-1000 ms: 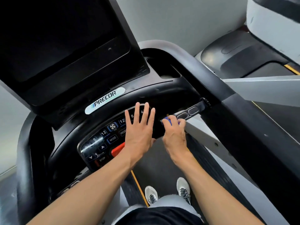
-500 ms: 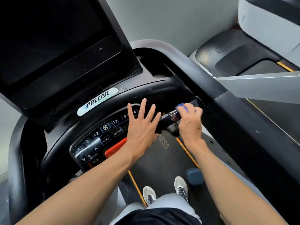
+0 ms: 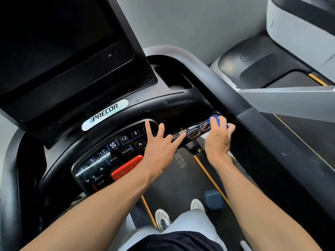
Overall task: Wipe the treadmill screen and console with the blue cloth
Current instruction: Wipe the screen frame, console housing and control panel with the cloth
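The soft, light blue cloth (image 3: 215,119) is bunched in the right hand (image 3: 218,137) fingers; left hand (image 3: 159,151) rests spread on the console (image 3: 116,153).

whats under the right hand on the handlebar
The right hand grips a blue cloth against the handlebar. Only the cloth's edges show past the fingers; the rest is covered.

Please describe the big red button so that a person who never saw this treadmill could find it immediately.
Start from the large dark screen and go down past the white PRECOR label to the curved button panel. The red button lies at the panel's near edge, beside the left hand. It alone is red; its neighbours are small, dark, white-marked keys.
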